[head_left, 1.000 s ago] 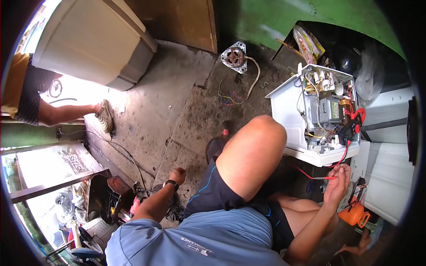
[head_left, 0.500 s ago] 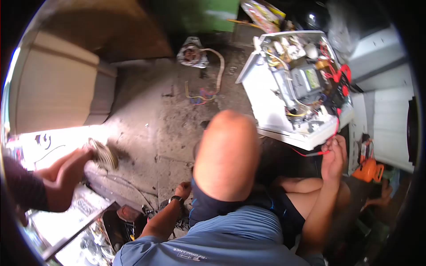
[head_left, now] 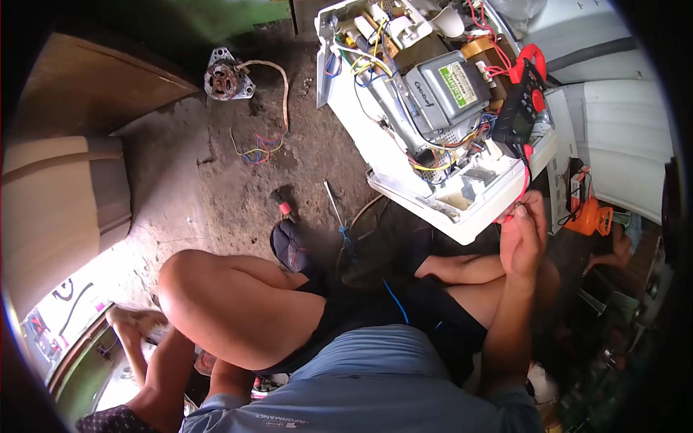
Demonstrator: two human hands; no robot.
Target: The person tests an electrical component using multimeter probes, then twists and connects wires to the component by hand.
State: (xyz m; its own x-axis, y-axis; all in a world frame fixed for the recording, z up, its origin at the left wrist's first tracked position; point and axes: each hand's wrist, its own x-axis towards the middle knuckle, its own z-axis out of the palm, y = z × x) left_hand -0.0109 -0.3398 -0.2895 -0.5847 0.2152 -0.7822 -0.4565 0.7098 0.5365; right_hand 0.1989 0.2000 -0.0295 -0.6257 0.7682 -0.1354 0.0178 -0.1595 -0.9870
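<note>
My right hand (head_left: 523,234) is closed on a red test lead (head_left: 525,184) beside the near corner of an opened microwave oven (head_left: 433,206). The lead runs up to a black and red clamp meter (head_left: 516,119), which rests on the oven's exposed insides. A grey transformer (head_left: 444,90) with a green label sits among loose coloured wires there. My left forearm (head_left: 229,377) reaches down behind my raised leg, and the hand itself is hidden.
A bare motor (head_left: 225,78) with wires lies on the stained floor. Nearer are a screwdriver (head_left: 335,206) and a small red-ended piece (head_left: 284,207). An orange tool (head_left: 588,216) is at right. Another person's leg (head_left: 160,379) shows at lower left.
My view has shifted toward the oven, and my knee has swung left, uncovering the screwdriver. My left hand has dropped out of sight. My right hand still holds the test lead.
</note>
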